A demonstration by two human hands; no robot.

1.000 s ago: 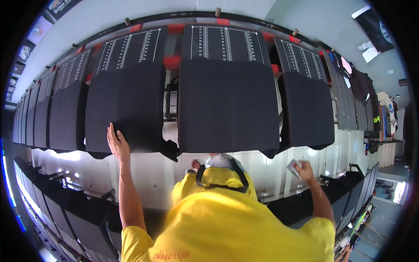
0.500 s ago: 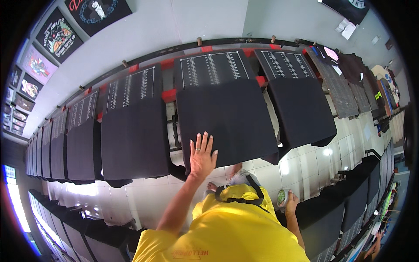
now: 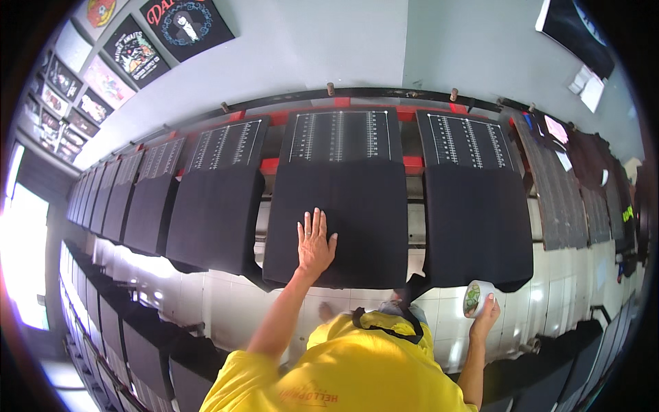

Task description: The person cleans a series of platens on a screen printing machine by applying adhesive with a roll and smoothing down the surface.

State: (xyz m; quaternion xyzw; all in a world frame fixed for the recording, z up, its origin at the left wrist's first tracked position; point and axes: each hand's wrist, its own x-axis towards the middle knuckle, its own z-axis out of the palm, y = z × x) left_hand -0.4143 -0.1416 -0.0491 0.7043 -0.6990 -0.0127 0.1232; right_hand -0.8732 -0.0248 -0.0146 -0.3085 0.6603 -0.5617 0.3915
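Observation:
My left hand (image 3: 316, 248) lies flat, fingers stretched, on the black shirt fabric (image 3: 364, 226) pulled over the middle board. The board's far end (image 3: 322, 137) shows bare, with white ruled scales and corner lines. My right hand (image 3: 487, 316) is closed around a round white thing (image 3: 484, 292) with green patches inside its rim; whether it is a tub or a tape roll I cannot tell. It is held in front of the near edge of the fabric-covered board on the right (image 3: 473, 226).
More covered boards (image 3: 213, 220) run off to the left along a black rail (image 3: 398, 94) with red supports. Uncovered grey boards (image 3: 552, 192) and dark garments (image 3: 589, 161) are at the right. Behind me stands another row of boards (image 3: 147, 350); tiled floor (image 3: 446, 329) lies between.
The view has turned and shifted. My right hand has come up and forward with the round white thing, nearer the boards. My left hand stays flat on the fabric, now farther from its near edge.

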